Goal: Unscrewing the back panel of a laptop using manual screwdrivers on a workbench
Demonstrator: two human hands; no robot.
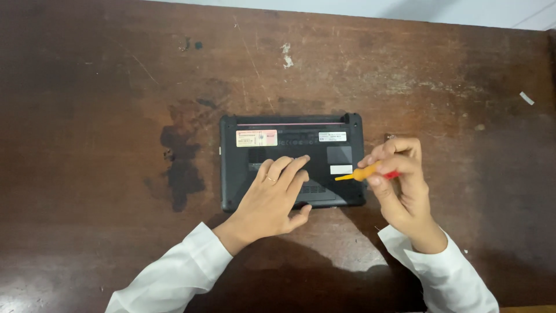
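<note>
Head view: your left hand (272,200) lies flat, fingers together and extended, pressing on the underside of a small black laptop (292,162) that rests bottom-up on a worn dark wooden table (92,116). Your right hand (402,185) is pinched closed around an orange screwdriver (356,173) with a red end, held just beside the laptop's right edge. The tool's long axis runs roughly left-right, tip pointing left over the laptop's base near a white label (340,169). The right hand is the nearer to that edge; the left covers the lower centre panel. White sleeves (174,272) cover both forearms.
</note>
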